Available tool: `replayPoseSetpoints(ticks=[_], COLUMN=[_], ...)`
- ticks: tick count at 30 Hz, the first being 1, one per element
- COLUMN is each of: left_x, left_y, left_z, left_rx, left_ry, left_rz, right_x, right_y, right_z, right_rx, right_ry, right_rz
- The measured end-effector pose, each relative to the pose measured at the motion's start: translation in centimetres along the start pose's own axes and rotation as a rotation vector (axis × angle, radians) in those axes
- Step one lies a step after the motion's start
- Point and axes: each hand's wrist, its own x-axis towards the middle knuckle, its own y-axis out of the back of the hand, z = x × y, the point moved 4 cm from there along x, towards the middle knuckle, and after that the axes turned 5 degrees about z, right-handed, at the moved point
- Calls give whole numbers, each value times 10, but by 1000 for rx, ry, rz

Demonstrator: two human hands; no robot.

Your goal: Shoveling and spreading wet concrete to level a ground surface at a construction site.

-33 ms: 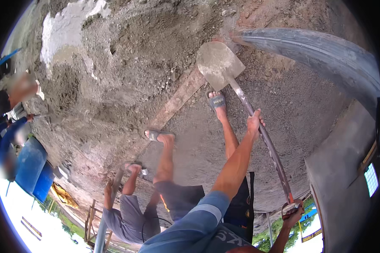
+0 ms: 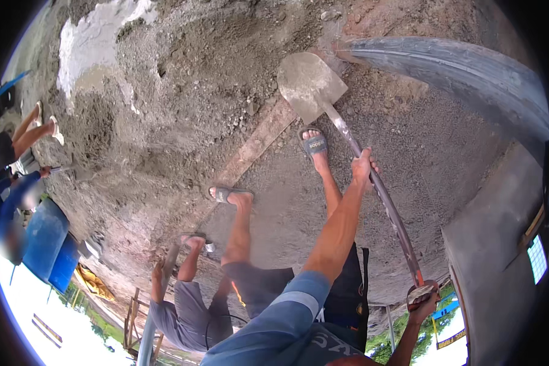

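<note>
The flat metal blade of a shovel (image 2: 312, 88) is held at gritty soil (image 2: 195, 122); its brown shaft (image 2: 393, 216) is wrapped by the left hand (image 2: 363, 167), fingers curled, its end grip (image 2: 417, 282) by the right hand (image 2: 423, 299), fingers closed.

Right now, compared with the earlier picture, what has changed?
The shovel blade has shifted slightly up and to the left in the picture. The left hand, gripping the shaft, has moved the same way; the right hand, at the far end, has barely shifted. Neither has let go or taken hold of anything new. The grey sandals and blue barrels stayed put.
</note>
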Motion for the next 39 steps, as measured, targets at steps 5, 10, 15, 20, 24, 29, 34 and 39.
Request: replayPoseSetpoints(ticks=[5,10,15,20,24,29,34,39], left_x=[50,46,-1,-99,-189,-214,-167,-82], left_y=[35,62,61,40,30,-1,-43,-21], left_z=[76,154,257,376,495,475,393,202], left_rx=[115,125,112,-21,37,125,-6,187], left_ry=[-81,-284,-383,-533,-814,-900,-649,-496], left_rz=[66,121,58,-115,-117,-249,-449,-1], right_x=[-9,-22,-55,-140,-267,-257,-157,-59], right_y=[-94,-145,-188,-234,-264,-274,-230,-117], right_z=[47,90,103,35,-41,-15,8,54], right_rx=[-63,47,169,135,29,-320,-124,207], right_ry=[-51,-147,-159,280,1402,1587,641,-98], right_rz=[49,-102,-258,-480,-860,-839,-950,-507])
